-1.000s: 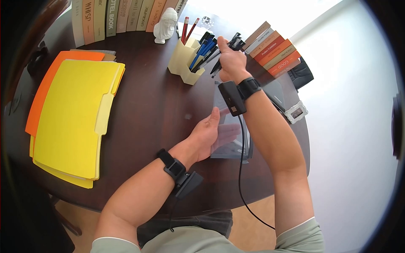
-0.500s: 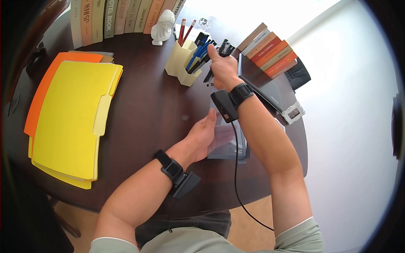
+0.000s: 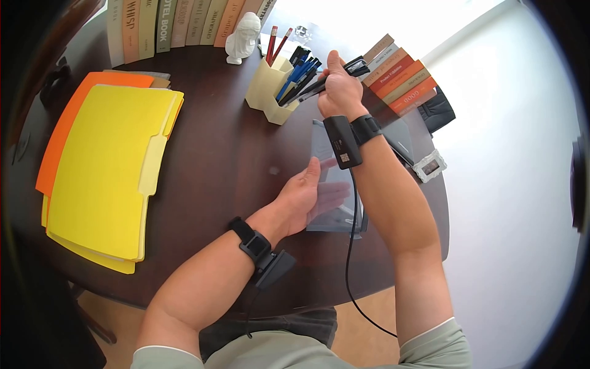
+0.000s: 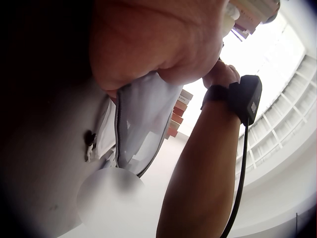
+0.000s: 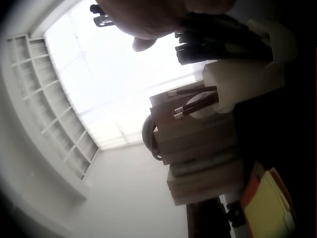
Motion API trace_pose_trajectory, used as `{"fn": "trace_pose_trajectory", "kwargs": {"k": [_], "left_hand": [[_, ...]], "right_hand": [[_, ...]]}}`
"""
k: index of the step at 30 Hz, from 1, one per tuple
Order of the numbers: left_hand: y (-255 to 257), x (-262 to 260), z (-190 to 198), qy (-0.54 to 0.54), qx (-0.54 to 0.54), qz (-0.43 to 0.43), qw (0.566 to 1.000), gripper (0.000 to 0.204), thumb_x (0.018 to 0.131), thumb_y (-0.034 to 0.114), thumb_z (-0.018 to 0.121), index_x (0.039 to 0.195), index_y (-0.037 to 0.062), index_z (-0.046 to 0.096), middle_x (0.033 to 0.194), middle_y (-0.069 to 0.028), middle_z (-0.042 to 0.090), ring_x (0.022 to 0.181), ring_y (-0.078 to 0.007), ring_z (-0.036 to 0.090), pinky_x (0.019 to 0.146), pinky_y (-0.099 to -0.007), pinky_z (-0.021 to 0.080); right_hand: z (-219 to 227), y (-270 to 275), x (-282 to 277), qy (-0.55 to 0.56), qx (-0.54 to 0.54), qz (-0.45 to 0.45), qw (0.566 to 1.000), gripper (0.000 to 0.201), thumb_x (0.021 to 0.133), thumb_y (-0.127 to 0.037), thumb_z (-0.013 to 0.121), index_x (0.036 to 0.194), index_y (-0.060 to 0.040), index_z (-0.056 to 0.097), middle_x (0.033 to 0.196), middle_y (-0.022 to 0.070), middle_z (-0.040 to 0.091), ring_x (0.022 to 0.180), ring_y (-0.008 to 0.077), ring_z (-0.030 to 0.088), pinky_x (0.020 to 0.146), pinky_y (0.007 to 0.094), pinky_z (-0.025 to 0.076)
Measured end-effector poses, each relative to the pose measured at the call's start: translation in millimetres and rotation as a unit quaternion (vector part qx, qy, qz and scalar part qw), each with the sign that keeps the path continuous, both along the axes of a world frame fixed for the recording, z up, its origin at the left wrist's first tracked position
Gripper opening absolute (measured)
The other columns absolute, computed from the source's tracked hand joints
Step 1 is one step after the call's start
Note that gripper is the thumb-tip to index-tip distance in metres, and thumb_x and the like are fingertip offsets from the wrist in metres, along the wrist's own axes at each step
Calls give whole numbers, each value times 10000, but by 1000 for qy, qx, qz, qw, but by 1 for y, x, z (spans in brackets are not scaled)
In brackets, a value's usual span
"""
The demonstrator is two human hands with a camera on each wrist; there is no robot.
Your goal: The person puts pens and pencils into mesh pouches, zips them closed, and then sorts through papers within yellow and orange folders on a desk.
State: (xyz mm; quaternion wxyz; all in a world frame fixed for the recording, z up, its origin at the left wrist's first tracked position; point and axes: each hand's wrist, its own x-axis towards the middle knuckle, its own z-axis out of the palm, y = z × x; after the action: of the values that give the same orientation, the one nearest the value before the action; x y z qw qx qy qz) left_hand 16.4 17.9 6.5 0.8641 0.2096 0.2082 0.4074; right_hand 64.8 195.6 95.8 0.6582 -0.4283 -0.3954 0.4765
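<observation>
Several dark pens (image 3: pixel 356 66) are gripped in my right hand (image 3: pixel 343 92), tilted across the palm just right of a cream pen holder (image 3: pixel 261 86). Blue and black pens (image 3: pixel 301 77) stand in that holder, along with two red pencils (image 3: pixel 273 44). My left hand (image 3: pixel 298 200) holds a translucent zip pouch (image 3: pixel 332 218) below the right hand. Its thumb points up, and its straight fingers show through the plastic. In the left wrist view the pouch (image 4: pixel 146 121) extends from under the palm, with a dark zip along its edge.
Yellow folders (image 3: pixel 107 172) lie on an orange one (image 3: pixel 67 135) at the left of the dark table (image 3: pixel 209 160). Books (image 3: pixel 178 24) and a white bust (image 3: pixel 243 38) stand behind. At right are more books (image 3: pixel 402 77) and a small white frame (image 3: pixel 430 166).
My right hand dipped toward the holder with the pens, then came back up and right. The pens now lie more level in it. The left hand keeps its place on the pouch.
</observation>
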Motion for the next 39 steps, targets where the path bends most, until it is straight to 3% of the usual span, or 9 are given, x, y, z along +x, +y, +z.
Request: {"fn": "trace_pose_trajectory", "kwargs": {"k": [3, 9, 15, 19, 27, 30, 31, 34, 39], "left_hand": [[2, 2, -2, 11, -15, 3, 1000, 640, 1106, 556, 280, 1526, 87, 391, 1390, -189, 622, 1288, -287, 619, 1124, -427, 500], [4, 4, -2, -4, -3, 13, 1000, 578, 1131, 492, 305, 1491, 53, 411, 1353, -177, 631, 1239, -281, 646, 1106, -422, 520], [4, 6, -6, 10, -1, 19, 1000, 571, 1130, 491, 296, 1477, 55, 421, 1361, -176, 619, 1229, -278, 647, 1096, -408, 534], [4, 6, -9, -4, -17, 11, 1000, 726, 1083, 591, 294, 1579, 64, 349, 1414, -204, 569, 1283, -307, 598, 1137, -437, 489], [6, 9, -12, -7, -19, 11, 1000, 755, 1078, 600, 302, 1610, 65, 287, 1411, -226, 570, 1298, -319, 587, 1130, -433, 495], [2, 4, 0, 10, -5, 8, 1000, 605, 1126, 504, 262, 1508, 53, 392, 1397, -181, 604, 1249, -290, 638, 1122, -425, 513], [3, 5, -2, 7, -4, 9, 1000, 651, 1104, 546, 285, 1530, 62, 376, 1368, -174, 616, 1238, -280, 634, 1116, -422, 511], [6, 10, -13, 1, 1, 11, 1000, 753, 1059, 633, 330, 1571, 81, 349, 1304, -155, 642, 1201, -253, 630, 1101, -413, 508], [6, 10, -16, -14, 11, 12, 1000, 751, 1056, 639, 327, 1557, 80, 365, 1283, -151, 647, 1161, -237, 644, 1091, -409, 515]], "right_hand": [[-10, 1, -9, 11, -11, 15, 1000, 258, 989, -196, 748, 1122, 16, 687, 818, 28, 588, 722, 144, 531, 682, 288, 477], [-28, -6, -22, -10, -13, 9, 1000, 169, 994, -158, 739, 1051, -6, 692, 838, 17, 611, 756, 136, 546, 730, 285, 470], [-25, -11, -18, -22, 5, 15, 1000, 168, 1030, -195, 694, 1069, -31, 689, 888, 14, 625, 803, 132, 536, 765, 285, 451], [-24, -4, -12, -34, 24, 4, 999, 169, 1056, -207, 649, 1082, -46, 691, 899, 10, 627, 820, 128, 530, 746, 277, 438], [-25, 7, -10, -39, 63, -6, 997, 160, 1044, -113, 636, 1177, -24, 647, 945, 34, 648, 834, 126, 585, 747, 272, 482], [-26, 8, -18, -58, 60, -7, 997, 167, 1040, -102, 637, 1175, -6, 654, 983, 47, 667, 868, 137, 616, 772, 297, 510], [-27, 9, -21, -66, 57, -11, 996, 170, 1040, -104, 636, 1170, 3, 661, 1000, 53, 676, 882, 142, 627, 782, 310, 519], [-29, 13, -21, -157, 74, -19, 985, 198, 1022, -117, 668, 1185, -6, 656, 1006, 49, 673, 875, 146, 628, 792, 302, 519], [-29, 5, -18, -143, 90, -4, 986, 483, 1017, -139, 679, 1432, -19, 463, 1210, 85, 619, 1050, 159, 597, 884, 303, 499]]}}
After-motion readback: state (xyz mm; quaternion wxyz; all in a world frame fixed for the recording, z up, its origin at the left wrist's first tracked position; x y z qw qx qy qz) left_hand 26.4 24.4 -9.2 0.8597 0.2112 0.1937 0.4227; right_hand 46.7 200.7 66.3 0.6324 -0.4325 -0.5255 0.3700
